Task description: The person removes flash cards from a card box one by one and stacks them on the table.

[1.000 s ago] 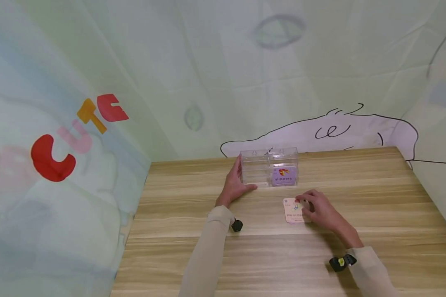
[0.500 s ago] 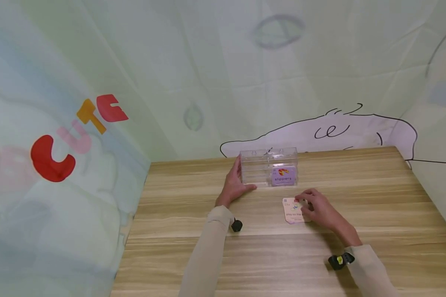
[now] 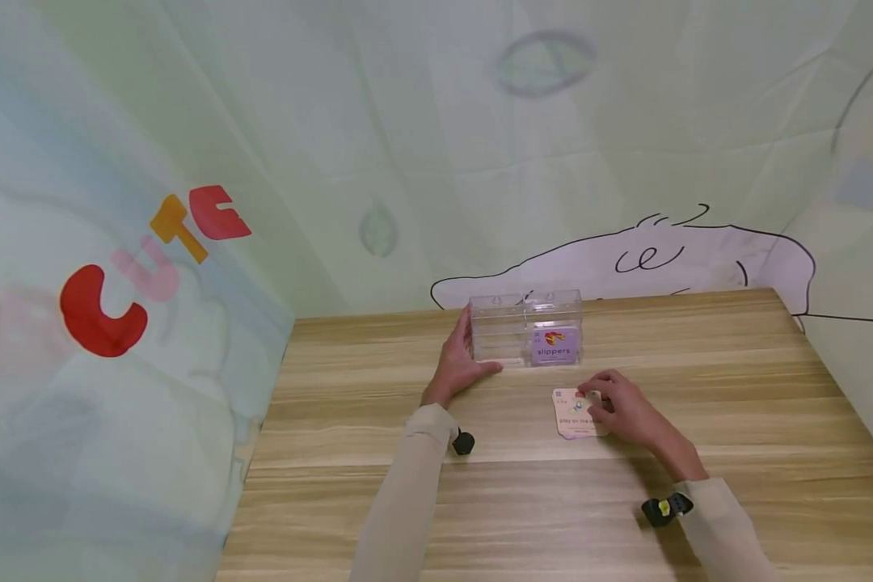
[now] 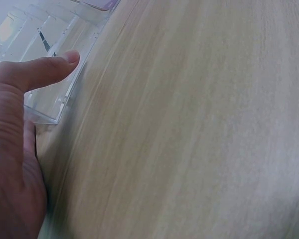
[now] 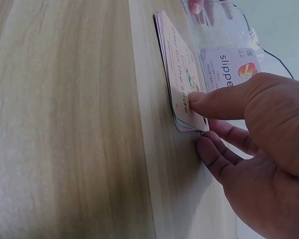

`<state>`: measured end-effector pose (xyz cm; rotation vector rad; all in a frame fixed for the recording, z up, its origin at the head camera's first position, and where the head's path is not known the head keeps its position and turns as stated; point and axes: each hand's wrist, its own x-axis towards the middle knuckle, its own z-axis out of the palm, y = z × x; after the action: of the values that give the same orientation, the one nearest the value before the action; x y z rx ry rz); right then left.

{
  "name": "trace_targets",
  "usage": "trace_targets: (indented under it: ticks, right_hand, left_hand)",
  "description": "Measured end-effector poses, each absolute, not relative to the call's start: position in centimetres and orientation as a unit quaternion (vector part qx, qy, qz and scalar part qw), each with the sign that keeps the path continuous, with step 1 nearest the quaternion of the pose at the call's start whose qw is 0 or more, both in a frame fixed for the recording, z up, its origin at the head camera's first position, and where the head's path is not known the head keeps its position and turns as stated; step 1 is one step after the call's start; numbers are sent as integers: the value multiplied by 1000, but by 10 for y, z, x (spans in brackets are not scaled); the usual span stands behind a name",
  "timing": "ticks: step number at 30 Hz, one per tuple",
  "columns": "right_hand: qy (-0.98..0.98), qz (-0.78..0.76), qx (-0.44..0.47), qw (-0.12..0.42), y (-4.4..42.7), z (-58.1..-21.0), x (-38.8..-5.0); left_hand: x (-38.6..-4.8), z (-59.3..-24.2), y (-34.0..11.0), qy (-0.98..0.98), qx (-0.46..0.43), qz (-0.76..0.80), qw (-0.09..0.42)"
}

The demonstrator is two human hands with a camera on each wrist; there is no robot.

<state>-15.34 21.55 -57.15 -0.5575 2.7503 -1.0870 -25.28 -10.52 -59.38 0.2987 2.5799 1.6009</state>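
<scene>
A clear plastic box (image 3: 498,327) with two side-by-side sections stands at the back of the table. My left hand (image 3: 454,368) holds its left end, fingers along the side and thumb over the front edge. In its right section is a purple card (image 3: 555,346) with the word slippers. In front of the box lies a small stack of cards (image 5: 182,69), the top one pink and reading "play on the slide". My right hand (image 3: 626,408) pinches the stack at its right edge, thumb on top and fingers against the side. How many cards it grips is unclear.
The wooden table (image 3: 509,509) reaches up to a printed cloth backdrop (image 3: 378,145) behind the box. Another cloth with the letters CUTE (image 3: 109,315) hangs at the left. Black bands with small devices (image 3: 667,509) are on both wrists.
Both hands and the box stay nearly where they were. The edges of the card stack look slightly more uneven at the lower left.
</scene>
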Motion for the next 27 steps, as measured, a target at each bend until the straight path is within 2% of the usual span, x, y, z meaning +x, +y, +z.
trace_targets:
  ticks: [19,27]
  right_hand:
    - [912,-362,-174,86,218,-563,-157]
    - [918,-350,-179,53,219,-554,-170]
  left_hand:
    - [-254,-596,-106,846,100,522,46]
    - [-255,-597,-106,843,107,526,42]
